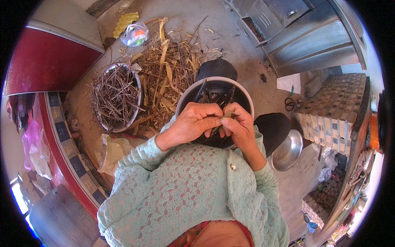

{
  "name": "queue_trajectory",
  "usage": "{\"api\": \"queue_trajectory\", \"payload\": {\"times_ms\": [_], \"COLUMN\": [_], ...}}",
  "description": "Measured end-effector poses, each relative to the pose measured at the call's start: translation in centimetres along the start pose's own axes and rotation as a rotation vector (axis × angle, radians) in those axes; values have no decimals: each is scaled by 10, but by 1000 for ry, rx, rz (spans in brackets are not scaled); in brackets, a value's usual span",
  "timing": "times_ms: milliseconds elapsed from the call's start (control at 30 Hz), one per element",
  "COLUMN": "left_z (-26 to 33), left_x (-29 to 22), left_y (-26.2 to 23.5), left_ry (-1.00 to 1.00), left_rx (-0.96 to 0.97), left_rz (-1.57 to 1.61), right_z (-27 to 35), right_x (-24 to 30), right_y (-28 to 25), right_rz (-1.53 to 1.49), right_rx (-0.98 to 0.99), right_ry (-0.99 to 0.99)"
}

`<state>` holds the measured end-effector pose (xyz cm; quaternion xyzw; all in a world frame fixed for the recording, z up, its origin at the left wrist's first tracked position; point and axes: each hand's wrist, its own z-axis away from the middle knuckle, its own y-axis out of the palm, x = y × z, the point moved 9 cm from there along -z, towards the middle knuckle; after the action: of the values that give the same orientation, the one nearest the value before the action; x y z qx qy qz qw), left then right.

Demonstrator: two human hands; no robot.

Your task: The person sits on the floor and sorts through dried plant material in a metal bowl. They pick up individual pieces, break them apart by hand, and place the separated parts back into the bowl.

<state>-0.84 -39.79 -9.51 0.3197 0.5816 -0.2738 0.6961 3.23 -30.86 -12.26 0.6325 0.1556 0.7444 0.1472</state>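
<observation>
My left hand (191, 122) and my right hand (240, 128) meet over a deep bowl with a pale rim (249, 95), which rests between my knees. Fingers and thumbs of both are closed in a pinch, their tips touching. Between them shows a bit of a small greenish piece (228, 115), too covered to name its kind. Inside the bowl lie several long, dark, glossy slender things (231, 94) whose kind I cannot tell. My hands hide the near part of the bowl.
Left of the bowl stands a basin of broken dry sticks (117, 96), beside a heap of stalks and husks (173, 66). An empty metal basin (287, 150) sits at my right. Scissors (290, 103) lie near a brick stove (329, 111). A metal cabinet (310, 39) stands ahead right.
</observation>
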Motion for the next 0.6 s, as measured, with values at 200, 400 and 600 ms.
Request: {"api": "queue_trajectory", "payload": {"times_ms": [200, 400, 600], "left_z": [3, 6, 6], "left_x": [17, 30, 34], "left_y": [6, 15, 20], "left_ry": [-123, -271, -268], "left_rx": [83, 140, 122], "left_rz": [309, 511, 553], "right_z": [5, 8, 10], "right_x": [0, -6, -9], "right_y": [0, 0, -3], "right_rz": [20, -107, -185], "right_rx": [53, 98, 89], "right_ry": [-8, 48, 57]}}
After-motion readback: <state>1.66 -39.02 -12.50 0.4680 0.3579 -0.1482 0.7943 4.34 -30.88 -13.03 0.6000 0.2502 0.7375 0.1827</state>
